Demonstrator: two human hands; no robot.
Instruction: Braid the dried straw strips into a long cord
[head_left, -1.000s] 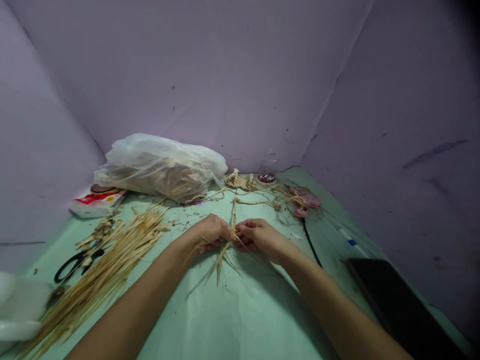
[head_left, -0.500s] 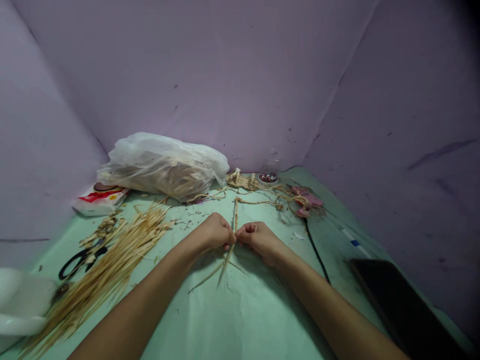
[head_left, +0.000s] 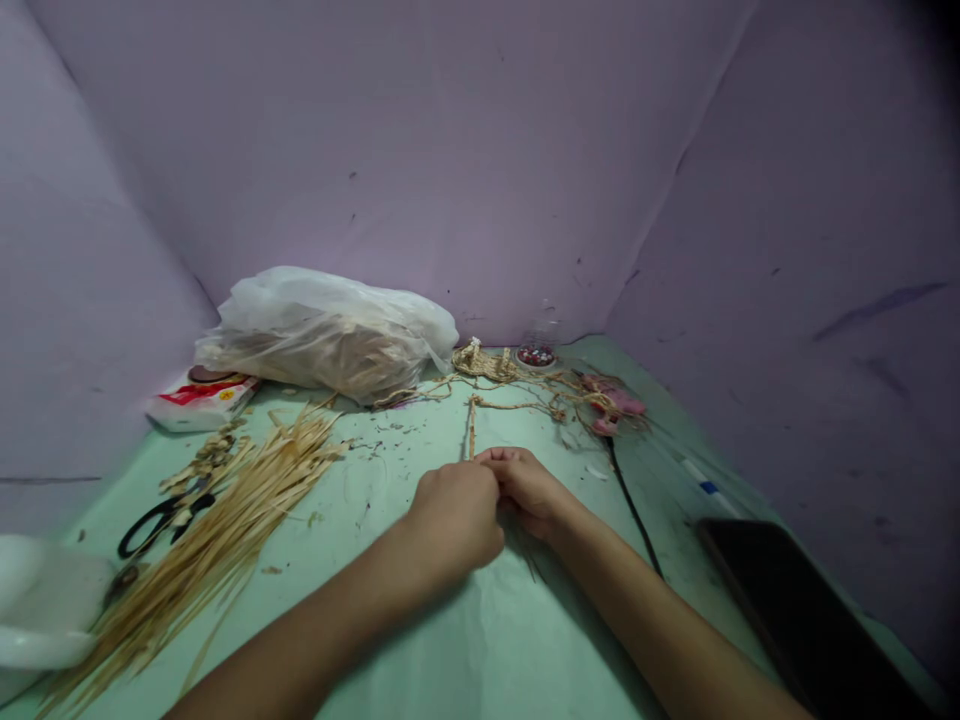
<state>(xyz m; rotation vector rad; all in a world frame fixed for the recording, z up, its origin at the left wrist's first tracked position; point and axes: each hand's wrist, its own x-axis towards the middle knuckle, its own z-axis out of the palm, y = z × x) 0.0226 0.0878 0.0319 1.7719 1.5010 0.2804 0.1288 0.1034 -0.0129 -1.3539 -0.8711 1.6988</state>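
A thin braided cord of straw-like fibre (head_left: 472, 430) runs from the back of the table straight down to my hands. My right hand (head_left: 529, 488) is closed, its fingertips pinching the cord's near end. Just left of it, my left hand (head_left: 457, 515) is curled with its back to me and overlaps the right fingertips. Its own fingers are mostly hidden, so what lies in them does not show. A few loose strand ends (head_left: 531, 565) poke out below my right hand.
On the left lie a bundle of dry straw strips (head_left: 240, 520) and black-handled scissors (head_left: 150, 525). Behind are a filled plastic bag (head_left: 330, 330), a woven piece (head_left: 484, 362) and a jar of beads (head_left: 536, 352). A dark flat device (head_left: 795, 600) lies at right.
My left hand has turned over and moved down and right, across the strands. The strand ends that hung below now mostly hide behind it. My right hand stays nearly in place.
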